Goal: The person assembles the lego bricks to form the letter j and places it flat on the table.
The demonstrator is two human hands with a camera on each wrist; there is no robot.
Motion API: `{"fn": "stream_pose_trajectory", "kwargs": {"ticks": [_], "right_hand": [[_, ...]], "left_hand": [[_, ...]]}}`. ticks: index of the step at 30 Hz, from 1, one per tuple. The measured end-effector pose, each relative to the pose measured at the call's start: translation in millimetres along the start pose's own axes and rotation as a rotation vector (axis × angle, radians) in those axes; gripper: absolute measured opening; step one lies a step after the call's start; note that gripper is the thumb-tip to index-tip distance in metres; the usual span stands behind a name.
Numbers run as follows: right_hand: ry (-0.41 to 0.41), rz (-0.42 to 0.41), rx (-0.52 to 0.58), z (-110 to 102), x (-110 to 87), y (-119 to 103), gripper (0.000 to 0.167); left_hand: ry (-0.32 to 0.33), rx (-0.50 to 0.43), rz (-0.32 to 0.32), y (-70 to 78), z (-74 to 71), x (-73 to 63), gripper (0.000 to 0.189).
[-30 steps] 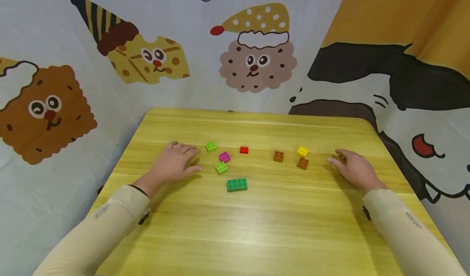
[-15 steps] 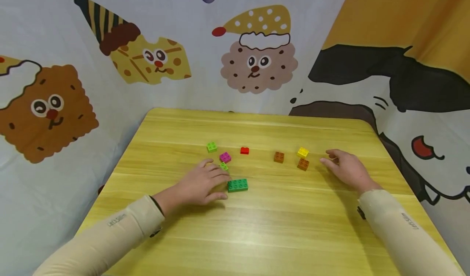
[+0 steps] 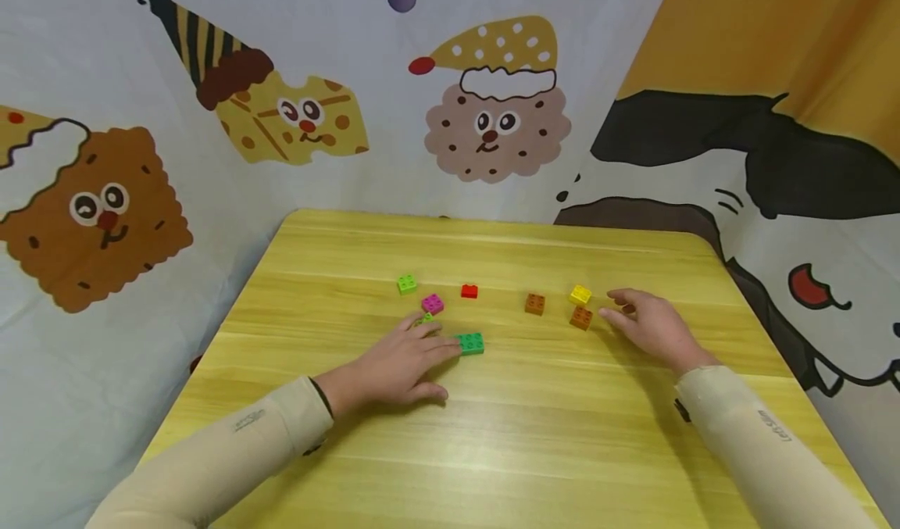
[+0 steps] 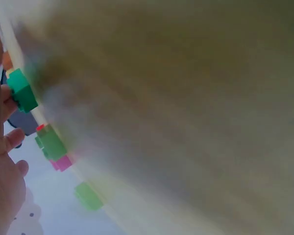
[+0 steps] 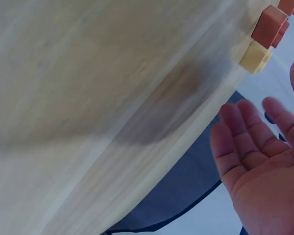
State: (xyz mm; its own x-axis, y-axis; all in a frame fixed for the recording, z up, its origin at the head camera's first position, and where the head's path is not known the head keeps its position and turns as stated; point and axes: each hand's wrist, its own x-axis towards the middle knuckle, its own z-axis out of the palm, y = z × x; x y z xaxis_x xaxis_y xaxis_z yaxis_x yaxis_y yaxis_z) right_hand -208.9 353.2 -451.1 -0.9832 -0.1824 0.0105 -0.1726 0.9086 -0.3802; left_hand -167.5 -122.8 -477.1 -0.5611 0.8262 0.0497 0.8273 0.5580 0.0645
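My left hand is spread low over the table, its index fingertip at the left end of the eight-stud green toy brick and covering part of it. In the left wrist view the green brick shows beside the fingertips. A lime brick is mostly hidden behind this hand, with a magenta brick just beyond. Loosely bent and holding nothing, my right hand hovers right of a brown brick and a yellow brick. The right wrist view shows its palm and the yellow brick apart from the fingers.
A second lime brick and a red brick lie farther back. Another brown brick sits left of the yellow one. The wooden table ends at a printed cloth behind it.
My left hand has swung right and nearer me, from left of the bricks to the green brick, which has shifted slightly right and away. My right hand has drifted left toward the brown and yellow bricks.
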Motion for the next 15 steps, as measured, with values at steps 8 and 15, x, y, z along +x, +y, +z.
{"fn": "stream_pose_trajectory", "kwargs": {"ticks": [8, 15], "right_hand": [[0.018, -0.109, 0.004, 10.4, 2.0, -11.8, 0.047], [0.017, -0.146, -0.018, 21.3, 7.9, -14.8, 0.042]], "left_hand": [[-0.039, 0.004, -0.034, -5.1, -2.1, 15.4, 0.077], [-0.053, -0.024, -0.051, -5.5, -5.6, 21.3, 0.077]]}}
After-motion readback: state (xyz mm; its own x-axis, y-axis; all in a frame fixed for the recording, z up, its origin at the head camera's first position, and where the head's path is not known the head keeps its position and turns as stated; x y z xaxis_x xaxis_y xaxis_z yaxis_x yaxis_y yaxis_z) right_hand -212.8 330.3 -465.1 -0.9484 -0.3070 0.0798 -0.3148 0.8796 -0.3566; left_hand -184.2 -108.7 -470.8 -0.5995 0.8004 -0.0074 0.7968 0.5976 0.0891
